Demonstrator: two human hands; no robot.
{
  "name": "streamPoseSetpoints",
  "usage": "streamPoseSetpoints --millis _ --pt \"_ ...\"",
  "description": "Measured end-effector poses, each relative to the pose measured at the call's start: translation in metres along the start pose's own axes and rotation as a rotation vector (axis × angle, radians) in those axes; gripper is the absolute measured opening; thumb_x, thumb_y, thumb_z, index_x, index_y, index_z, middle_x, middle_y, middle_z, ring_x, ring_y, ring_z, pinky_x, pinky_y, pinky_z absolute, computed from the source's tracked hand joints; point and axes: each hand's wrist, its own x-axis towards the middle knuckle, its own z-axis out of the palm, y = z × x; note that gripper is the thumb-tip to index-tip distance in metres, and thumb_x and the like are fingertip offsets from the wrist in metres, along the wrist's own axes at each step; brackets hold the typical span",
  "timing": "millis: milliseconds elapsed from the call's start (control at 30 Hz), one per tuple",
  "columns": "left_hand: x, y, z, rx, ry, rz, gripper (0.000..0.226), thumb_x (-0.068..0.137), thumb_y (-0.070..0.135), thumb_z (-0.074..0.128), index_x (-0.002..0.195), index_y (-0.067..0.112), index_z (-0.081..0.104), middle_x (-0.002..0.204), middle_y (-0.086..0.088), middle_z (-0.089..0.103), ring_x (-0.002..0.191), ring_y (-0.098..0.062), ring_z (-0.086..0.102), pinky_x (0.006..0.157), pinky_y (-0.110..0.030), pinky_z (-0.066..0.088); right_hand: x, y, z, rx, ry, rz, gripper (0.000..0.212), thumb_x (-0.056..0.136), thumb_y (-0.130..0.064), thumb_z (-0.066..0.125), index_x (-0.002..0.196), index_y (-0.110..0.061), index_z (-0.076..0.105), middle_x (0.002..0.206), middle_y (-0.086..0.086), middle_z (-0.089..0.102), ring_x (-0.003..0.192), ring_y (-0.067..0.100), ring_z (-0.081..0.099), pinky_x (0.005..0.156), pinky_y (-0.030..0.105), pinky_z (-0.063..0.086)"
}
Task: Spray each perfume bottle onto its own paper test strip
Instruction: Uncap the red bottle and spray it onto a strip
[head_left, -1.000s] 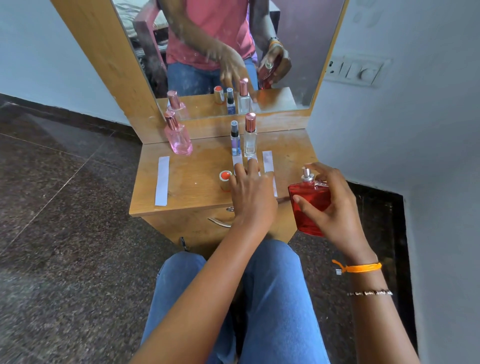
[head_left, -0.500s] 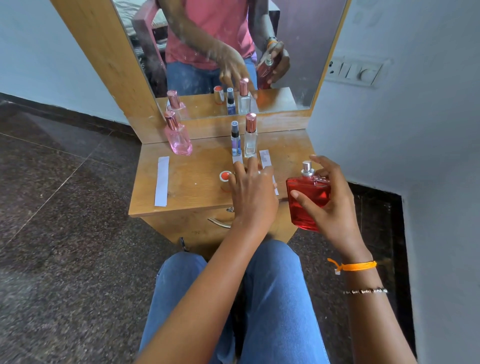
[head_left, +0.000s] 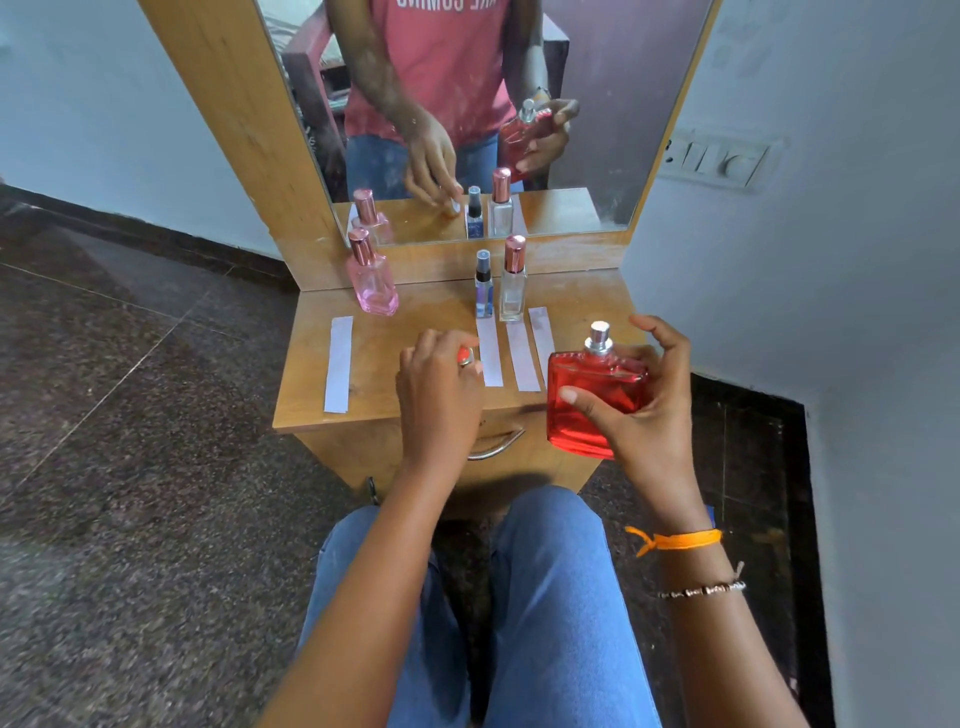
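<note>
Four strips (head_left: 490, 351) lie apart; right hand (head_left: 641, 410) grips red bottle (head_left: 592, 400).

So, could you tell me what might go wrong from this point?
The three strips beside the left hand lie close together, so spray from the red bottle in the right hand could reach more than one. That bottle is off the table's edge; a slip would drop it to the floor.
</note>
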Motion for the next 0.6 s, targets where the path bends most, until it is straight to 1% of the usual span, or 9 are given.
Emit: streamPoseSetpoints --millis 100,167,233,267,333,400,500,533,600 --pt "0.006 0.005 -0.012 -0.235 0.050 0.000 0.026 0.083 0.008 0.063 0.108 0.015 0.061 0.099 0.002 0.060 0.094 -0.014 0.059 0.077 -0.018 0.042 -0.011 0.001 0.008 0.009 -0.036 0.026 0.083 0.061 -0.006 0.087 0.127 -0.026 0.041 0.104 0.005 0.060 0.096 0.011 0.062 0.084 0.019 0.050" --pt "0.007 0.015 -0.023 -0.459 0.063 -0.023 0.029 0.081 0.013 0.067 0.108 0.018 0.059 0.091 0.006 0.065 0.081 0.004 0.062 0.070 -0.007 0.044 -0.017 0.002 0.012 0.023 -0.074 0.044 0.084 0.060 -0.002 0.087 0.125 -0.029 0.042 0.098 0.001 0.062 0.092 0.007 0.064 0.081 0.016 0.050" --pt "0.005 0.024 -0.032 -0.578 0.066 -0.003 0.032 0.079 0.018 0.070 0.108 0.021 0.057 0.082 0.014 0.063 0.076 0.013 0.059 0.067 -0.001 0.041 -0.022 0.002 0.018 0.048 -0.117 0.069 0.084 0.060 -0.003 0.087 0.124 -0.034 0.042 0.099 0.006 0.063 0.092 0.012 0.066 0.081 0.020 0.052" --pt "0.004 0.028 -0.035 -0.605 0.041 0.010 0.034 0.079 0.020 0.071 0.109 0.022 0.056 0.081 0.015 0.063 0.076 0.013 0.060 0.068 -0.001 0.041 -0.023 0.001 0.021 0.055 -0.132 0.077 0.084 0.059 -0.006 0.087 0.124 -0.035 0.042 0.100 0.008 0.064 0.093 0.015 0.067 0.082 0.024 0.053" --pt "-0.001 0.032 -0.038 -0.604 -0.063 0.030 0.040 0.077 0.022 0.072 0.113 0.023 0.054 0.084 0.012 0.066 0.077 0.011 0.060 0.068 -0.002 0.042 -0.025 -0.002 0.026 0.055 -0.146 0.078 0.084 0.058 -0.015 0.087 0.124 -0.039 0.042 0.101 0.006 0.064 0.094 0.016 0.067 0.084 0.028 0.054" --pt "-0.007 0.034 -0.038 -0.532 -0.172 0.042 0.045 0.076 0.023 0.073 0.116 0.025 0.053 0.087 0.010 0.066 0.076 0.010 0.060 0.066 -0.001 0.041 -0.025 -0.005 0.028 0.041 -0.157 0.060 0.083 0.058 -0.021 0.086 0.125 -0.041 0.041 0.101 0.004 0.064 0.093 0.016 0.067 0.084 0.030 0.054" --pt "-0.011 0.033 -0.040 -0.466 -0.231 0.045 0.049 0.075 0.024 0.074 0.119 0.026 0.053 0.088 0.010 0.065 0.077 0.006 0.060 0.066 -0.005 0.044 -0.028 -0.009 0.030 0.003 -0.183 -0.012 0.084 0.064 -0.020 0.084 0.129 -0.048 0.037 0.112 0.005 0.059 0.099 0.020 0.062 0.085 0.028 0.052" --pt "-0.011 0.033 -0.042 -0.455 -0.251 0.049 0.051 0.074 0.024 0.075 0.120 0.026 0.052 0.087 0.011 0.065 0.077 0.005 0.061 0.067 -0.008 0.045 -0.029 -0.011 0.031 -0.009 -0.197 -0.029 0.085 0.066 -0.019 0.083 0.130 -0.051 0.036 0.118 0.001 0.056 0.101 0.021 0.060 0.087 0.029 0.052" --pt "-0.009 0.033 -0.047 -0.433 -0.309 0.073 0.056 0.074 0.024 0.075 0.123 0.026 0.050 0.087 0.012 0.066 0.076 0.005 0.062 0.067 -0.008 0.045 -0.031 -0.013 0.032 -0.049 -0.236 -0.075 0.086 0.071 -0.016 0.081 0.134 -0.051 0.032 0.128 -0.018 0.049 0.103 0.016 0.057 0.090 0.030 0.051"
